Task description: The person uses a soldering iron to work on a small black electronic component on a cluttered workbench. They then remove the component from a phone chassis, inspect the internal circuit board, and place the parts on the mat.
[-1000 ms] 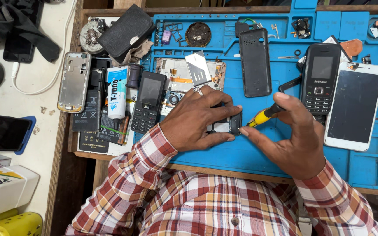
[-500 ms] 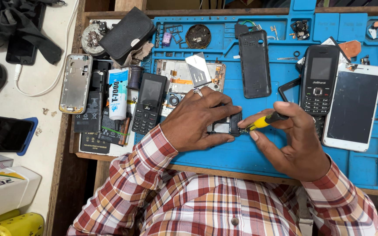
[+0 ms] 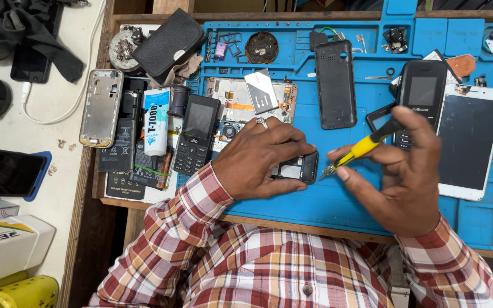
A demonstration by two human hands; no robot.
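Fingers (image 3: 283, 145) of the left hand (image 3: 258, 162) are curled down over a small black phone body (image 3: 299, 168), pinning it flat to the blue repair mat (image 3: 338, 199) at the middle of the frame, presumably so it cannot slide under the tool. The right hand (image 3: 400, 177), just right of it, has its fingers closed in a pen-like pinch on a yellow-handled screwdriver (image 3: 360, 148), slanted down to the left so the tip meets the phone body's right edge.

Spare parts lie around the work, out of the way but within reach. Intact keypad phones number two: one left of the hand, black (image 3: 196, 134), and one in the upper right, also black (image 3: 422, 94). A single black back cover (image 3: 335, 85) lies face down at top centre. One white touchscreen phone (image 3: 468, 142) rests at the right edge of the mat. One stripped circuit frame (image 3: 241, 102) sits behind the left hand, with a grey card propped on it. Off the mat, on the bench's left part, are one silver phone chassis (image 3: 101, 105), one white glue tube (image 3: 156, 120) and one black pouch (image 3: 169, 43) (small screws and clips in the mat's top compartments are too fine to count).
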